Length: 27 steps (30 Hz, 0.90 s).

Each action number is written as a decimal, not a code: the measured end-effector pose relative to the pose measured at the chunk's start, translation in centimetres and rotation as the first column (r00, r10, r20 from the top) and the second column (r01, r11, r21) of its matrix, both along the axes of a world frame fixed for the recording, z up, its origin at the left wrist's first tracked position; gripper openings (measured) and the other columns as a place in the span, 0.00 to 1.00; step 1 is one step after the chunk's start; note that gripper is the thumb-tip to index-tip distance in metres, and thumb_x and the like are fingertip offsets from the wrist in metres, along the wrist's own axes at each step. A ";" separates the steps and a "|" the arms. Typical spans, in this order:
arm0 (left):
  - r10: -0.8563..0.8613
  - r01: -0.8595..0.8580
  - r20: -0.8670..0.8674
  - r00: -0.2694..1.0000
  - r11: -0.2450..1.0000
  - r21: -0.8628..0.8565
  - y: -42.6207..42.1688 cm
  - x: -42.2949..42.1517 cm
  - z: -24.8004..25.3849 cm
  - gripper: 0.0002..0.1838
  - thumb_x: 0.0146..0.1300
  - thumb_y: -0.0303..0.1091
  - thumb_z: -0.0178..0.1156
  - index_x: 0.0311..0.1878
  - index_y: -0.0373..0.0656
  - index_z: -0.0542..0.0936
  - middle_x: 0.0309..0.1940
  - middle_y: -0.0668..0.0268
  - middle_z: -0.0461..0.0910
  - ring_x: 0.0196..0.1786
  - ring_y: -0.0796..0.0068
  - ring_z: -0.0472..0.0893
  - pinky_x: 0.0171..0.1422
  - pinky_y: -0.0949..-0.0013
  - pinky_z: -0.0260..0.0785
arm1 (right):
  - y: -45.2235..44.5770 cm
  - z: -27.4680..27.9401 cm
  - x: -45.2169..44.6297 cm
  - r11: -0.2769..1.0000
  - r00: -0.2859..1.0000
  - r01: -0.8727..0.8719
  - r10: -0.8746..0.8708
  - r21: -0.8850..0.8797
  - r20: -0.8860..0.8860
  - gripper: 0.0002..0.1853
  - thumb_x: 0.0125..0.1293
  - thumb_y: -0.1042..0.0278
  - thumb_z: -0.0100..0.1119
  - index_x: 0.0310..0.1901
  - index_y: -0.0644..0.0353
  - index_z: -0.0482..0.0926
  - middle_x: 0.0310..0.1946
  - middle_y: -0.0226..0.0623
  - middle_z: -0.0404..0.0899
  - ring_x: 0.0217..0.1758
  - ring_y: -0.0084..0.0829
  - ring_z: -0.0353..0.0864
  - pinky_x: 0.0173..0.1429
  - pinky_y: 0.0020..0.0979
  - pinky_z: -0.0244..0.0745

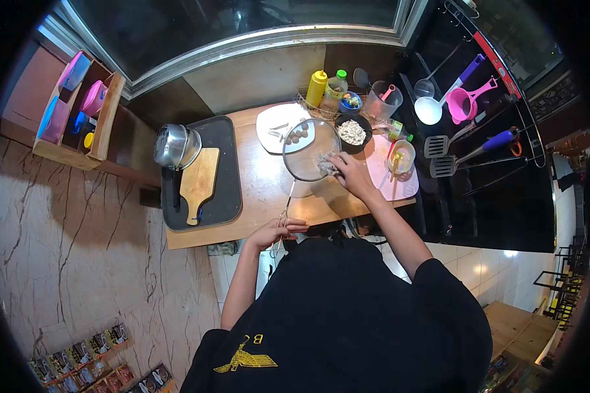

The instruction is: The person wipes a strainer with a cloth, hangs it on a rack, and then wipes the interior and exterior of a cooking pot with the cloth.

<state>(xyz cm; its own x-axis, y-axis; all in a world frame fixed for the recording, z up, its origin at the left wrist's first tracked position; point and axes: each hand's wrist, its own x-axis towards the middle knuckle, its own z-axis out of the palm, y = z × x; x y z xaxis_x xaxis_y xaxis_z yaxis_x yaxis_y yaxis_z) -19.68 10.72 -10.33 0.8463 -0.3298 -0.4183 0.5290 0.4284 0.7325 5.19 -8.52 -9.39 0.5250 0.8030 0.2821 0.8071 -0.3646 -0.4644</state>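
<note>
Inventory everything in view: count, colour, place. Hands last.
Round strainer: one, grey, over table
Cloth: one, grey, against strainer
Plate: one, white, on table
Balls: several, brown, on plate
Bowl: one, black, right of plate
Squeeze bottle: one, yellow, far edge
Jug: one, clear, beyond bowl
Flat board: one, pink, table's right
Tray: one, black, table's left
Cutting board: one, tan, on tray
Cookware: count unclear, silver, on tray
Containers: several, mixed, around jug
Utensils: several, mixed, far right
Shelf: one, brown, far left
Table: one, tan, centre
Left hand: one, bare, at strainer's handle
Right hand: one, bare, holding cloth
</note>
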 end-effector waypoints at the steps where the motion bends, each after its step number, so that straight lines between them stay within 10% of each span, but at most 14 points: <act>1: 0.002 -0.002 0.000 1.000 1.000 0.000 0.2 -0.1 0.0 0.29 0.54 0.22 0.47 0.63 0.32 0.68 0.64 0.53 0.70 0.67 0.64 0.70 0.67 0.63 0.64 | -0.1 -0.4 0.0 0.998 0.998 -0.060 0.060 0.003 0.030 0.29 0.49 0.76 0.64 0.56 0.50 0.74 0.46 0.39 0.74 0.49 0.44 0.76 0.50 0.39 0.75; 16: -0.121 0.115 -0.102 0.987 0.991 -0.062 -0.2 -1.0 -0.1 0.23 0.51 0.17 0.45 0.52 0.30 0.78 0.64 0.52 0.68 0.72 0.63 0.61 0.69 0.63 0.64 | 0.3 2.4 4.5 0.997 0.994 0.048 -0.054 0.065 0.097 0.28 0.50 0.77 0.61 0.56 0.49 0.74 0.45 0.39 0.75 0.50 0.43 0.77 0.51 0.39 0.75; 27: -0.227 0.228 -0.085 0.970 0.974 0.001 -0.6 -0.4 -0.2 0.14 0.52 0.21 0.49 0.37 0.33 0.83 0.68 0.53 0.64 0.67 0.69 0.69 0.52 0.77 0.68 | 4.7 2.8 3.4 0.970 0.976 0.220 -0.218 0.104 -0.024 0.25 0.52 0.75 0.63 0.55 0.52 0.75 0.47 0.40 0.74 0.49 0.44 0.78 0.50 0.40 0.76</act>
